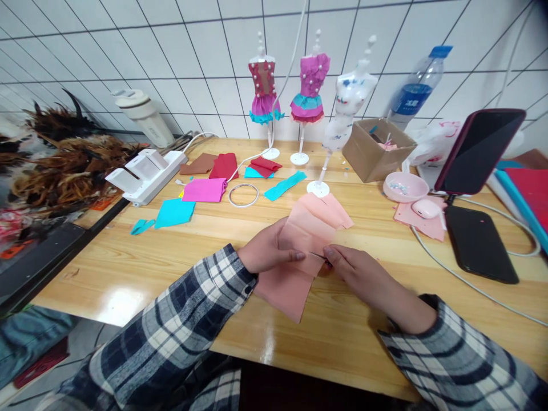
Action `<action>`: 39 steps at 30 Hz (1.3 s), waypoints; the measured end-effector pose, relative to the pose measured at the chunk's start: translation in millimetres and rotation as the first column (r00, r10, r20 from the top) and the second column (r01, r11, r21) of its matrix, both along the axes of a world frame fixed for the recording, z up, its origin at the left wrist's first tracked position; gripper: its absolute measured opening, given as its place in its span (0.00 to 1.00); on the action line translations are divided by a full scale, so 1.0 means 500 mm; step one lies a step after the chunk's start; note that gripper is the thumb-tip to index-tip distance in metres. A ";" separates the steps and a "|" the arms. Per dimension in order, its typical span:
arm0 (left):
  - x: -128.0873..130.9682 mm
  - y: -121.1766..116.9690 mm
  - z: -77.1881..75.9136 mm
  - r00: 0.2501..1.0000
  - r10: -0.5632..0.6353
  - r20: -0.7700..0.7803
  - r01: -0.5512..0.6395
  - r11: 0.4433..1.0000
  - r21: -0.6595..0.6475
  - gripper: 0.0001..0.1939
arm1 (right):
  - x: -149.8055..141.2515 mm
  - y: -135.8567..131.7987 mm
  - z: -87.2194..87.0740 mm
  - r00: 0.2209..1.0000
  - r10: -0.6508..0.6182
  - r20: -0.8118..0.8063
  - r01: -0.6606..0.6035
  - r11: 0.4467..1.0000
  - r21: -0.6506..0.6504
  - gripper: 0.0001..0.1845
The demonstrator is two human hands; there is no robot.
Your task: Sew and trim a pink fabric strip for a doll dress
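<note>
A folded piece of pale pink fabric lies on the wooden table in front of me, over a darker salmon piece. My left hand pinches the pink fabric near its lower edge, fingers closed on it. My right hand meets it from the right, fingertips pinched on the same fold, with a thin pin or needle just visible between the two hands. Behind the fabric stand three small dress forms: one in a red and pink dress, one in magenta, one bare white.
Cut fabric scraps in cyan, magenta and red lie at the left, with a white ring and a power strip. A cardboard box, pink bowl, earbud case, two phones and a bottle sit right.
</note>
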State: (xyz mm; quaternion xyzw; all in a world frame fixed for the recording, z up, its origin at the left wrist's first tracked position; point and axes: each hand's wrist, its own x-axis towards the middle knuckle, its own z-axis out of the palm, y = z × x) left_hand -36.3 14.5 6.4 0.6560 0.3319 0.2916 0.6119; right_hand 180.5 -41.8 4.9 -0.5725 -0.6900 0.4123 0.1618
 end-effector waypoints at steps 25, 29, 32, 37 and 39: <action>0.006 -0.007 0.001 0.999 0.017 -0.049 -0.016 0.999 0.040 0.32 | -0.020 -0.007 -0.011 1.000 -0.009 0.030 0.007 0.997 0.071 0.24; 0.006 -0.008 0.003 0.998 0.023 -0.058 -0.021 0.999 0.031 0.31 | -0.019 -0.007 -0.014 0.999 -0.022 0.029 0.020 0.998 0.054 0.25; 0.006 -0.007 0.005 0.997 0.022 -0.078 -0.019 0.999 0.033 0.30 | -0.019 -0.007 -0.016 1.000 -0.022 0.016 0.021 0.998 0.065 0.25; 0.006 -0.005 0.003 0.998 0.020 -0.066 -0.018 0.999 0.027 0.30 | -0.020 -0.007 -0.013 1.000 -0.014 0.021 0.013 0.998 0.066 0.25; 0.006 -0.005 0.003 0.997 0.019 -0.069 -0.016 0.999 0.034 0.30 | -0.021 -0.007 -0.011 1.000 -0.014 0.026 0.013 0.998 0.061 0.25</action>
